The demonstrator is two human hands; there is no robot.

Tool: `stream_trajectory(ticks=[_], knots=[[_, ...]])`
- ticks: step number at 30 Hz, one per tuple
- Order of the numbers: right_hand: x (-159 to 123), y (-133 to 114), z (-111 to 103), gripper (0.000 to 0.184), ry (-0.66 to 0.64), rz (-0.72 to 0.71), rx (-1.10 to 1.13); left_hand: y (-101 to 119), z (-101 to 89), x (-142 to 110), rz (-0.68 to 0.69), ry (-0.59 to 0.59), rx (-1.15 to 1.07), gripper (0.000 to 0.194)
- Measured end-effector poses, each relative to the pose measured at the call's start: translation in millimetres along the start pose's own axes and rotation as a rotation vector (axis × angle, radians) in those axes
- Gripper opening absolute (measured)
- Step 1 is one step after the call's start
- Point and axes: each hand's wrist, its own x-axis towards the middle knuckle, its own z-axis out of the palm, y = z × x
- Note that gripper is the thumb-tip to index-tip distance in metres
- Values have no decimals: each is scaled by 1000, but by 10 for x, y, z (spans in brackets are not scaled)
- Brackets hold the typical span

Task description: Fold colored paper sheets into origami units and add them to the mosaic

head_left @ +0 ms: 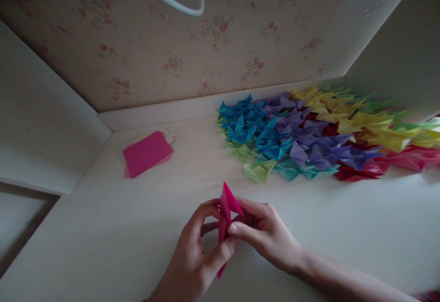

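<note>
Between both hands, a little above the white tabletop, is a bright pink piece of folded origami paper (pixel 225 201). One pointed tip stands up and a flap slants down to the right; a narrow end sticks out below. My left hand (pixel 202 242) pinches it from the left, thumb across its lower part. From the right, my right hand (pixel 263 228) grips it, thumb on the middle fold and fingers behind the flap. The fingertips behind the paper are partly hidden.
A stack of pink paper sheets (pixel 147 154) lies at the back left. Many folded paper cranes in blue (pixel 245 123), purple (pixel 309 141), yellow (pixel 371 123), green and red crowd the back right. A wallpapered wall (pixel 185 63) borders the white table (pixel 113 233), and a white cable (pixel 172 2) hangs above.
</note>
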Motion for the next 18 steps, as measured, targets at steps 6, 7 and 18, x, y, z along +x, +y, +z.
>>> stream_trajectory(ticks=[6,7,18], knots=[[7,36,-15,32,6,52,50,13,2,-21,-129,0,-196,16],[7,41,-18,36,7,61,58,8,-4,-24,-152,0,-224,15],[-28,-37,-28,37,42,22,20,4,-48,-50,-150,85,-135,20]])
